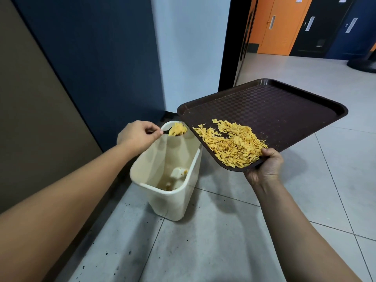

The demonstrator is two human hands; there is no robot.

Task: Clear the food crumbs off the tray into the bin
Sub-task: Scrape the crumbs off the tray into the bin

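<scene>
On a grey tiled floor (223,251) by a blue wall stands the cream bin (173,200). The left hand (136,136), arm outstretched, pinches a spoon (177,129) heaped with crumbs over the bin; the right hand (264,167) clamps its grip on the tilted brown tray (284,110), crumbs (232,143) piled at its low edge.

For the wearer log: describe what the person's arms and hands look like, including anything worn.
Both forearms are bare as far as the view reaches: no sleeves show. The left hand and the right hand wear no gloves, and no watch, bracelet or ring is visible on either. No markings can be seen. The upper arms are out of view.
</scene>
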